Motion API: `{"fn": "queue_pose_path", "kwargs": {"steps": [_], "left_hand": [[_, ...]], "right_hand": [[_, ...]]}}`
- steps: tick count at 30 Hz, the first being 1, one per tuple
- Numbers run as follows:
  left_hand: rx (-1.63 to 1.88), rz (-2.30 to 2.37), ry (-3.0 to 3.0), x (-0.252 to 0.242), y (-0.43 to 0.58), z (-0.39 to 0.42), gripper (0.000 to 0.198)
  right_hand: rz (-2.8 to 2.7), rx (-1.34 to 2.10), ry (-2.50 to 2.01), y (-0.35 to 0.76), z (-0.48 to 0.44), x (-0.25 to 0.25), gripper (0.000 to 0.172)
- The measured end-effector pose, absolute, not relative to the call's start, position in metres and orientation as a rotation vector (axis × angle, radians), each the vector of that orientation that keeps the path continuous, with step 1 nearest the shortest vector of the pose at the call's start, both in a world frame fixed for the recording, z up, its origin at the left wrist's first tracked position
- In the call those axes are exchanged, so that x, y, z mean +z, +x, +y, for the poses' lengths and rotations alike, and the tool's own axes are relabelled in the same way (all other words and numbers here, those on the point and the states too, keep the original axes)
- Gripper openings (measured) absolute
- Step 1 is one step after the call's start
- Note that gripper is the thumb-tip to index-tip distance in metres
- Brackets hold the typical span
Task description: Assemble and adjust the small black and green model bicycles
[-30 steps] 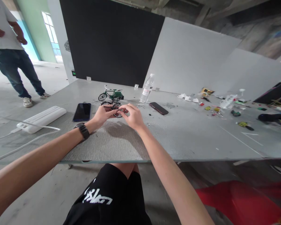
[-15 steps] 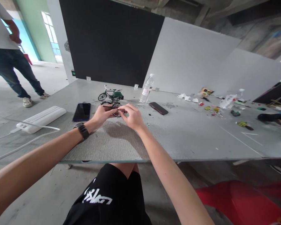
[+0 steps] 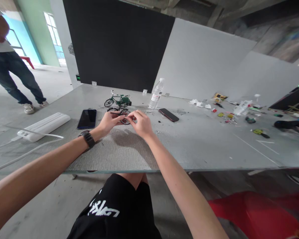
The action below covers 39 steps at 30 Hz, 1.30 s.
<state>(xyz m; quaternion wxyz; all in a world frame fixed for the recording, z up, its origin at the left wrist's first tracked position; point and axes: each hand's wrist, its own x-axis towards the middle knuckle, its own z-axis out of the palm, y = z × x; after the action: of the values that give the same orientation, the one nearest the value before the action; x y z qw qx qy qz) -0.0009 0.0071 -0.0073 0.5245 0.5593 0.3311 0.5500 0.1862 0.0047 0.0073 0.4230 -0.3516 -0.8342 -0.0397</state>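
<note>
Between my two hands is a small model bicycle (image 3: 125, 117) with dark frame parts and a spoked wheel facing me. My left hand (image 3: 110, 121) is closed round its frame from the left. On the right, the thumb and fingers of my right hand (image 3: 140, 123) pinch at the middle of that wheel; any small part between the fingertips is hidden. Just behind stands a finished-looking green model bicycle (image 3: 118, 100) with a green box at its rear, upright on the table (image 3: 189, 142).
Left of my hands lie a dark phone (image 3: 87, 119) and a white power strip (image 3: 45, 126) with cables. A water bottle (image 3: 156, 95) and another phone (image 3: 168, 115) are to the right, with tiny parts nearby. Several small items litter the far right. A person (image 3: 10, 63) stands at left.
The fingers of my right hand have shifted slightly at the wheel, and more of the wheel shows. The standing person has moved a little to the left.
</note>
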Motion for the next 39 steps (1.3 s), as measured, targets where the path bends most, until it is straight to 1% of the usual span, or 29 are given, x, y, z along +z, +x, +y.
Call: {"fn": "queue_pose_path", "kwargs": {"steps": [4, 8, 12, 16, 21, 27, 33, 39], "left_hand": [[1.325, 0.793, 1.317, -0.0078, -0.0004, 0.0079, 0.023], [1.317, 0.795, 1.325, -0.0092, -0.0006, 0.0095, 0.024], [1.329, 0.809, 1.316, -0.0104, -0.0007, 0.0102, 0.026], [1.325, 0.82, 1.313, -0.0099, 0.0, 0.0092, 0.025], [1.334, 0.811, 1.294, -0.0088, 0.0006, 0.0084, 0.026], [1.324, 0.838, 1.323, -0.009, 0.0002, 0.0084, 0.024], [1.356, 0.86, 1.302, -0.0096, 0.0018, 0.0089, 0.022], [1.352, 0.893, 1.316, -0.0072, 0.0027, 0.0082, 0.025]], "right_hand": [[-2.113, -0.126, -0.858, 0.1862, 0.0051, 0.0065, 0.02], [-2.116, -0.184, -0.898, 0.1863, 0.0051, 0.0068, 0.025], [-2.149, -0.231, -0.882, 0.1865, 0.0046, 0.0076, 0.022], [-2.16, -0.277, -0.917, 0.1864, 0.0046, 0.0081, 0.026], [-2.199, -0.339, -0.891, 0.1869, 0.0043, 0.0081, 0.024], [-2.199, -0.537, -0.952, 0.1853, 0.004, 0.007, 0.03], [-2.243, -0.569, -0.934, 0.1853, 0.0051, 0.0073, 0.028], [-2.231, -0.703, -0.989, 0.1834, 0.0058, 0.0068, 0.033]]}}
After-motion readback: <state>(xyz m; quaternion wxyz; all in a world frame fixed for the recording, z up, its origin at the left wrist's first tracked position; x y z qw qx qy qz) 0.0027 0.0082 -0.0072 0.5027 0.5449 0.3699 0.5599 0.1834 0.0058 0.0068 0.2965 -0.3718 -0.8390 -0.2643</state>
